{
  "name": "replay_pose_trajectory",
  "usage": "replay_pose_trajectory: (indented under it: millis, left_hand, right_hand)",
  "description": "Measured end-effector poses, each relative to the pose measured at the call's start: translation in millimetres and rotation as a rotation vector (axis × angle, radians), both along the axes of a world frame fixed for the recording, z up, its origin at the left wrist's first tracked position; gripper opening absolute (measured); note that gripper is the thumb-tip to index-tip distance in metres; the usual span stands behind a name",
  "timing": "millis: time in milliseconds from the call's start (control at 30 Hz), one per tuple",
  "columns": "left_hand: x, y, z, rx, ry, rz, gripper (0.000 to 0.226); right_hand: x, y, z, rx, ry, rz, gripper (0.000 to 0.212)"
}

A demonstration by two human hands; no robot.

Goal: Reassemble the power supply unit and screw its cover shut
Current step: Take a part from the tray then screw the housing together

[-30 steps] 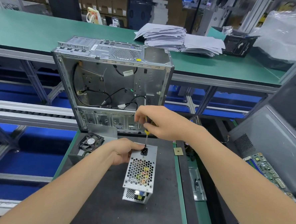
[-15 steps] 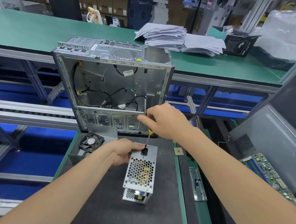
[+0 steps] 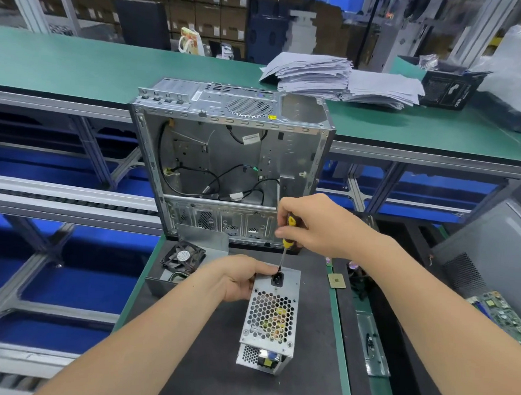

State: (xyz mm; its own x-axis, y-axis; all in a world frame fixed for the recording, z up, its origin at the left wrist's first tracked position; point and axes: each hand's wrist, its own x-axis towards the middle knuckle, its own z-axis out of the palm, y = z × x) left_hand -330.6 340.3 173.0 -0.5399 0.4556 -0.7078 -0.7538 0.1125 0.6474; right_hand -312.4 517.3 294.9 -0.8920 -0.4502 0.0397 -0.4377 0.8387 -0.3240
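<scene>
Bench work: a person's left hand [image 3: 238, 277] grips the far left corner of the PSU [image 3: 271, 317], fingers curled round its edge and thumb lying along the top. The right hand [image 3: 315, 223] is wrapped round the yellow-and-black handle of a screwdriver [image 3: 288, 236]. The shaft points down, and its tip meets the PSU's top face just beside the black power socket (whether it sits in a screw head is too small to tell).

The PSU stands on a dark mat [image 3: 212, 365] with its honeycomb grille facing up. At the PSU's 12 o'clock an open case [image 3: 231, 162] stands upright, with loose black cables inside. At 10 o'clock a black fan [image 3: 183, 256] lies in a shallow grey tray [image 3: 159, 286], near the left hand. At 2 o'clock a small square chip [image 3: 336, 281] rests on the green strip at the mat's edge. At 3 o'clock, well apart, a green board [image 3: 502, 313] lies beside a grey panel [image 3: 487, 251]. Beyond the case, at 1 o'clock, stacks of papers [image 3: 312, 73] sit on a green bench [image 3: 78, 67], with a black box [image 3: 449, 89] further right.
</scene>
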Motion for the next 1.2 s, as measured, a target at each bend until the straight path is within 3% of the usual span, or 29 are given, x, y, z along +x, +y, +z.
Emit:
replay_pose_trajectory:
  millis: [67, 233, 367, 567, 633, 733, 867, 1000, 1133, 1200]
  left_hand:
    - [-1, 0, -1, 0.008, -0.002, 0.007, 0.036]
    - [-3, 0, -4, 0.007, -0.005, 0.011, 0.035]
    - [-2, 1, -4, 0.005, 0.001, 0.008, 0.035]
    - [-2, 2, -4, -0.007, 0.010, 0.000, 0.033]
    - [-2, 2, -5, -0.007, 0.009, 0.005, 0.033]
    - [-3, 2, -7, -0.009, 0.005, 0.018, 0.034]
    - [-4, 1, -8, -0.012, 0.000, 0.011, 0.033]
    - [-5, 1, -9, -0.011, 0.010, -0.005, 0.034]
    - [-5, 1, -9, -0.020, 0.031, -0.023, 0.033]
    - [-5, 1, -10, -0.021, 0.037, -0.019, 0.030]
  right_hand:
    - [-1, 2, 1, 0.020, -0.001, 0.028, 0.007]
    - [0, 5, -2, -0.031, -0.082, 0.054, 0.028]
    - [-3, 6, -1, -0.015, -0.038, -0.005, 0.015]
    - [-4, -6, -12, 0.284, 0.172, -0.250, 0.051]
    - [0, -7, -12, 0.222, 0.199, -0.209, 0.041]
    - [4, -3, -4, 0.013, 0.079, -0.081, 0.008]
    - [3, 2, 8, 0.053, -0.017, 0.051, 0.026]
    - [-2, 6, 8, 0.057, -0.003, 0.001, 0.006]
    - [-2, -3, -5, 0.071, 0.078, -0.219, 0.045]
    - [-2, -8, -13, 0.174, 0.173, -0.305, 0.062]
